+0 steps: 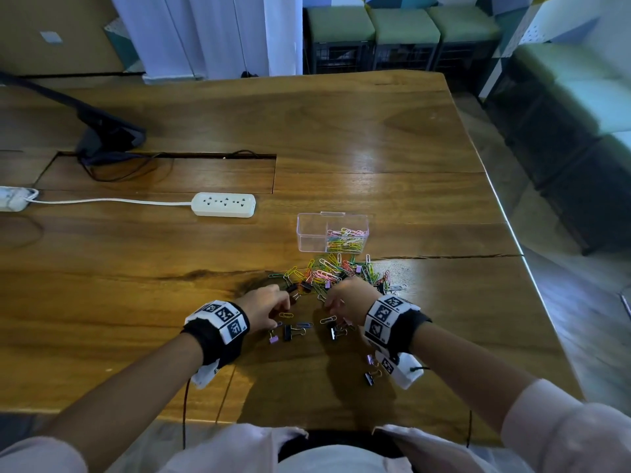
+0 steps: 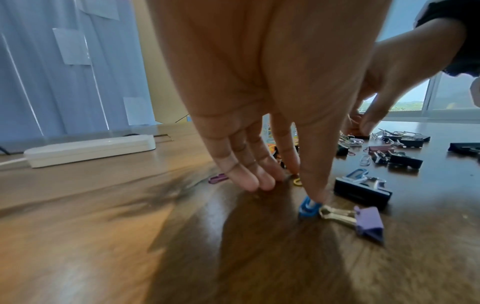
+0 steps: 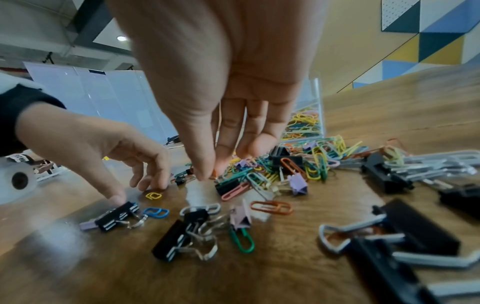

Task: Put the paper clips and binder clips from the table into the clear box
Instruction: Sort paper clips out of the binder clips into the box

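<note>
The clear box [image 1: 309, 232] stands on the table, with coloured paper clips [image 1: 346, 238] in its right compartment. Just in front of it lies a heap of paper clips [image 1: 336, 271] mixed with binder clips. Both hands work at the heap's near edge. My left hand [image 1: 273, 307] has its fingertips down on the wood, and its thumb presses a blue paper clip [image 2: 307, 207] beside a purple binder clip [image 2: 369, 224]. My right hand [image 3: 211, 172] pinches a small orange paper clip [image 3: 214, 174] between thumb and forefinger. Black binder clips [image 3: 179, 240] lie scattered nearby.
A white power strip [image 1: 223, 204] with its cord lies left of the box. A black stand [image 1: 102, 134] and cables sit at the far left by a table cut-out. The table's right edge [image 1: 512, 227] runs close to the box. Green stools stand beyond.
</note>
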`<state>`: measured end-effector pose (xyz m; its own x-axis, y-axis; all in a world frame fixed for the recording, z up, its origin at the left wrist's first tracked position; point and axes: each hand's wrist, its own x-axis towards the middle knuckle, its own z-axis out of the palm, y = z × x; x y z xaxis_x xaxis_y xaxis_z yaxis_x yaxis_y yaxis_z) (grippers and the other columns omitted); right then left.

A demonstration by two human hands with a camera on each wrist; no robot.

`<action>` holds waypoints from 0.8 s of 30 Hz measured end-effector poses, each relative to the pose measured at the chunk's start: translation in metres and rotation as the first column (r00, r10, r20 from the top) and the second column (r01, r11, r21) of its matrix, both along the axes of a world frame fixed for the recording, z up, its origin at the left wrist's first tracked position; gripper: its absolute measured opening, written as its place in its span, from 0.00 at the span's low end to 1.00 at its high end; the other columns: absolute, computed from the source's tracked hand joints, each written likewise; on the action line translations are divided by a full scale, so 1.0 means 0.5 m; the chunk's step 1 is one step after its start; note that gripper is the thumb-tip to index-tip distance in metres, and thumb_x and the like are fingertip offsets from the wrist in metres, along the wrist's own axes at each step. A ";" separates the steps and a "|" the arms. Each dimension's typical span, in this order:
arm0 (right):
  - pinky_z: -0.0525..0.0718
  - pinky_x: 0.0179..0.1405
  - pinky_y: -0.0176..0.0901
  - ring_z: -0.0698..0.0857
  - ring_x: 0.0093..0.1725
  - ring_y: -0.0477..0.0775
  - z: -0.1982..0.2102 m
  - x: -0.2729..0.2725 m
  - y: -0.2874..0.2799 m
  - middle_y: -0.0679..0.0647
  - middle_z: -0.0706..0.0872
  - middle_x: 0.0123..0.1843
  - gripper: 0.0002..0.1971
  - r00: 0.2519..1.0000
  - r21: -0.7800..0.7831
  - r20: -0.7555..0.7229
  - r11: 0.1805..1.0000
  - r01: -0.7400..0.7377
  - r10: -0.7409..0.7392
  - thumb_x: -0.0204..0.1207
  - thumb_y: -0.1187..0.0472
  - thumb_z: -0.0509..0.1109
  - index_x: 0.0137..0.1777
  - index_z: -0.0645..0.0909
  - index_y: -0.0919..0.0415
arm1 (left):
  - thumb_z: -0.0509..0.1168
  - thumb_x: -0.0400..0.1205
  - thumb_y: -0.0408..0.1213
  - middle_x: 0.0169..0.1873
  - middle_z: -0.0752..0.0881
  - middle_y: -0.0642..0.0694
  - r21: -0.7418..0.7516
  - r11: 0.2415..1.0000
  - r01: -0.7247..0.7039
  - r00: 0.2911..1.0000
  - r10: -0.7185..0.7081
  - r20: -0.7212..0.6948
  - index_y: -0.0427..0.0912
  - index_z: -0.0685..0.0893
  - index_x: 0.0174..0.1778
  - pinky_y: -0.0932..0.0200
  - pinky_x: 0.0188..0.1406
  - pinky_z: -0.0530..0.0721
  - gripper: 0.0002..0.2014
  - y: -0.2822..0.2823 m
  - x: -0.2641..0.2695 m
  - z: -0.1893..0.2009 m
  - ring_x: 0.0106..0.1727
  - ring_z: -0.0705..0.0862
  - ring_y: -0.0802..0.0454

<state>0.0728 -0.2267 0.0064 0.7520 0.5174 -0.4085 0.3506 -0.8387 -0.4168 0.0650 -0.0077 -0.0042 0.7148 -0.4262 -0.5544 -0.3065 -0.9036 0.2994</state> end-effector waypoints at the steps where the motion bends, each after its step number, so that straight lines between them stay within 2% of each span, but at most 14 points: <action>1: 0.85 0.57 0.45 0.86 0.53 0.51 -0.001 0.000 0.007 0.52 0.89 0.53 0.10 1.000 -0.022 -0.007 1.000 -0.016 0.016 0.77 0.62 0.68 0.56 0.86 0.58 | 0.71 0.77 0.36 0.56 0.76 0.51 -0.007 1.000 -0.013 1.000 0.013 0.010 0.49 0.77 0.60 0.65 0.46 0.75 0.17 0.000 -0.002 -0.003 0.49 0.73 0.59; 4: 0.85 0.57 0.50 0.86 0.55 0.54 -0.013 0.005 0.020 0.55 0.89 0.54 0.10 0.998 -0.095 -0.053 0.995 -0.024 0.019 0.77 0.61 0.67 0.55 0.87 0.59 | 0.69 0.78 0.37 0.56 0.77 0.50 -0.032 0.999 -0.033 0.999 0.034 0.032 0.48 0.79 0.58 0.62 0.49 0.78 0.13 0.001 -0.009 -0.009 0.50 0.76 0.57; 8: 0.86 0.55 0.50 0.87 0.52 0.53 -0.031 0.006 0.027 0.56 0.89 0.52 0.09 0.994 -0.171 -0.102 0.984 -0.044 0.026 0.77 0.60 0.67 0.52 0.87 0.59 | 0.67 0.80 0.37 0.56 0.78 0.49 -0.062 0.997 -0.041 0.997 0.045 0.059 0.46 0.81 0.56 0.63 0.51 0.76 0.09 0.000 -0.016 -0.016 0.56 0.79 0.54; 11: 0.86 0.56 0.50 0.86 0.53 0.52 -0.033 0.001 0.027 0.54 0.89 0.53 0.09 0.996 -0.174 -0.081 0.983 -0.058 0.045 0.77 0.62 0.67 0.53 0.88 0.56 | 0.66 0.80 0.39 0.55 0.78 0.48 -0.058 0.997 -0.043 0.996 0.048 0.075 0.45 0.81 0.54 0.63 0.51 0.76 0.08 -0.004 -0.017 -0.017 0.56 0.79 0.53; 15: 0.86 0.54 0.53 0.84 0.55 0.57 -0.034 -0.005 0.030 0.58 0.86 0.55 0.10 0.995 -0.204 -0.033 0.974 -0.099 0.094 0.78 0.66 0.63 0.52 0.86 0.64 | 0.66 0.81 0.40 0.53 0.78 0.48 -0.035 0.999 -0.034 0.996 0.036 0.082 0.43 0.81 0.52 0.61 0.52 0.76 0.07 -0.013 -0.016 -0.018 0.57 0.78 0.51; 19: 0.85 0.55 0.51 0.80 0.60 0.57 -0.034 -0.012 0.031 0.59 0.82 0.58 0.10 0.987 -0.210 0.005 0.966 -0.154 0.158 0.79 0.66 0.63 0.54 0.84 0.66 | 0.65 0.81 0.38 0.46 0.74 0.52 -0.015 1.000 -0.022 0.996 0.023 0.092 0.43 0.82 0.50 0.63 0.49 0.73 0.06 -0.026 -0.013 -0.016 0.56 0.79 0.51; 24: 0.82 0.60 0.53 0.74 0.66 0.59 -0.041 -0.021 0.030 0.59 0.77 0.63 0.11 0.979 -0.266 0.005 0.944 -0.194 0.203 0.79 0.64 0.63 0.59 0.78 0.66 | 0.64 0.80 0.34 0.49 0.85 0.47 -0.009 1.000 -0.021 0.995 0.021 0.101 0.43 0.82 0.50 0.58 0.50 0.78 0.05 -0.038 -0.010 -0.013 0.54 0.82 0.50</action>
<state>0.0623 -0.2116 -0.0143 0.6597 0.5348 -0.5280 0.5306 -0.8290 -0.1767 0.0600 -0.0264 -0.0107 0.7758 -0.4143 -0.4758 -0.3164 -0.9080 0.2748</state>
